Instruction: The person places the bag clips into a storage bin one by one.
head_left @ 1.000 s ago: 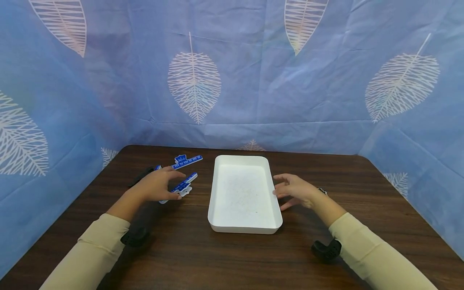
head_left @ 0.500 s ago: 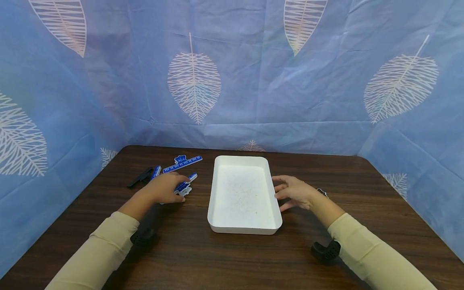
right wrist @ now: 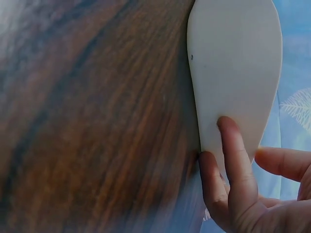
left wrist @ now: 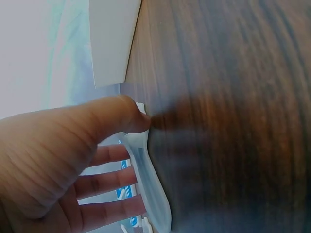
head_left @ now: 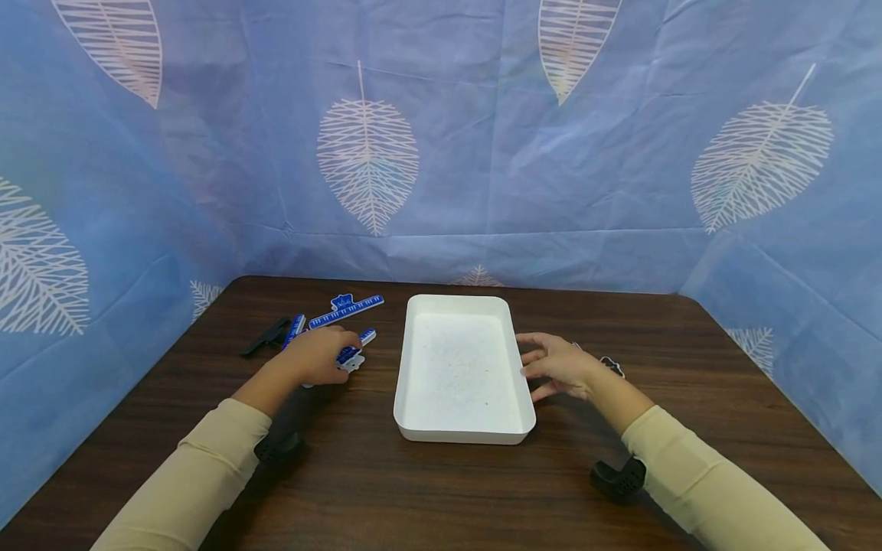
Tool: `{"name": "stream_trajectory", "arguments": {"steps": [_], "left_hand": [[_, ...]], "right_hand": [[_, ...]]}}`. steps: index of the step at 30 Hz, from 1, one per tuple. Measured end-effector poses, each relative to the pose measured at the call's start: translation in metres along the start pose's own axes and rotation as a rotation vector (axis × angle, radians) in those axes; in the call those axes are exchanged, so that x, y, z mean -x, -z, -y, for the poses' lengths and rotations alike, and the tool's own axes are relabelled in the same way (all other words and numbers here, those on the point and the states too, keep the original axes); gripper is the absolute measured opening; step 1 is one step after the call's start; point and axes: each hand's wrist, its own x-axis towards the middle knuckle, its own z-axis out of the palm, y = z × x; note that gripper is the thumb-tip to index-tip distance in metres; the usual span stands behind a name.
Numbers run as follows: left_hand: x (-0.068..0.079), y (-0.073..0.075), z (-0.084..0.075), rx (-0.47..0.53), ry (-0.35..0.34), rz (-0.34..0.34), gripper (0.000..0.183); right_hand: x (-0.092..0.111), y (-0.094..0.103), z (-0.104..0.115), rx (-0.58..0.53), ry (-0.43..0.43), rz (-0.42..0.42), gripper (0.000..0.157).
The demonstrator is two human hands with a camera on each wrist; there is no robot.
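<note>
The brown table (head_left: 427, 497) goes on a long way past both hands. Its back edge is beyond them, near the blue cloth (head_left: 455, 153), and its left edge slants by, out to the left of the left hand (head_left: 318, 357). The right edge is well away from the right hand (head_left: 560, 366). There is a strip of bare wood between the left hand and the white tray (head_left: 462, 367), and a big brown stretch on the near side of both hands.

The left hand is nearly closed. Its thumb and fingers pinch a blue and white clip (head_left: 354, 352), which pokes out to the right of the hand, toward the tray. I cannot tell if the clip is off the wood. Just behind that hand lies a second clip (head_left: 347, 311), also blue. A third clip (head_left: 293, 329) and a black clip (head_left: 277, 332) lie just behind and left of it.

The tray is between the two hands. Its white bottom has a few dark specks (head_left: 486, 403) on it. The right hand is wide, with its fingers spread and their tips touching the outside of the tray. A small black and white thing (head_left: 612, 366) shows just behind the right wrist.

One second ago, the left hand was spread wide over the clip. Now it has closed and moved a bit to the right, so more of the black clip shows. The tray and the right hand are almost just where they were
</note>
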Motion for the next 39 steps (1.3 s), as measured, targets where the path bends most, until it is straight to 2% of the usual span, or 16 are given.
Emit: {"name": "stream_trajectory", "arguments": {"steps": [7,15,21,26,34,39], "left_hand": [[0.001,0.003,-0.001,-0.012,-0.022,0.009,0.046],[-0.004,0.006,-0.005,-0.014,-0.041,0.022,0.048],[-0.009,0.020,-0.012,-0.034,-0.085,0.004,0.049],[-0.011,0.035,-0.021,-0.034,-0.093,-0.005,0.052],[-0.017,0.048,-0.029,-0.049,-0.131,-0.039,0.049],[-0.020,0.057,-0.039,-0.070,-0.142,-0.036,0.048]], "right_hand": [[-0.001,-0.003,0.002,0.010,0.004,-0.008,0.073],[-0.001,-0.004,0.001,0.022,-0.003,-0.016,0.071],[0.000,-0.004,0.001,0.023,-0.005,-0.022,0.071],[0.001,-0.005,0.002,0.020,-0.003,-0.023,0.071],[0.001,-0.005,0.002,0.019,-0.003,-0.025,0.072],[0.000,-0.005,0.001,0.023,0.001,-0.031,0.072]]}}
